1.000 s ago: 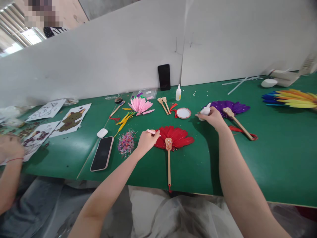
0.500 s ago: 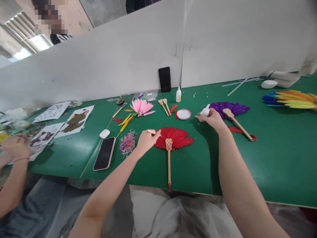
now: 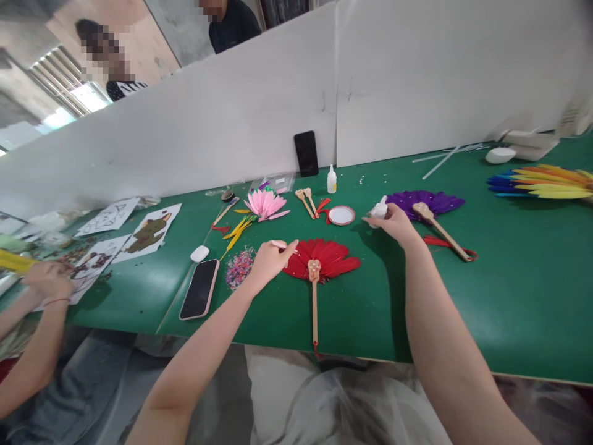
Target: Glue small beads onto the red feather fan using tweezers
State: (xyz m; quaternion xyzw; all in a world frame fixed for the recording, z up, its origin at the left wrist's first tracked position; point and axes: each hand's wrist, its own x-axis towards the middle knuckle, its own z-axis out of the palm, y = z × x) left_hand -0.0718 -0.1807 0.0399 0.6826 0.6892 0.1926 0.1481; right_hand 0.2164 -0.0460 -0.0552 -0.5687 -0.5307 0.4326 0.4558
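Observation:
My left hand [image 3: 267,264] is closed around a slim pale pink tool [image 3: 279,245] like a pen or tweezers; its tip is too small to make out. This hand is by the left edge of a red feather fan [image 3: 327,258], whose wooden handle points towards me. In my right hand [image 3: 396,224] is a small white glue bottle [image 3: 378,208], low over the table, its nozzle tilted up. A purple feather fan [image 3: 433,204] lies just beyond that hand. Between both hands, farther back, sits a round white lid [image 3: 341,215] with a red rim.
A second glue bottle [image 3: 332,180] and a black phone [image 3: 306,153] stand near the white partition [image 3: 222,117]. Pink feathers [image 3: 265,204], a pile of coloured bits [image 3: 239,268] and a pink-edged phone [image 3: 199,289] lie left. A co-worker's hands [image 3: 50,279] work over drawings at far left.
The whole view has shifted slightly, and the scene at left sits a little farther right. My left hand has drawn slightly back from the red fan's feathers. Both hands keep their hold.

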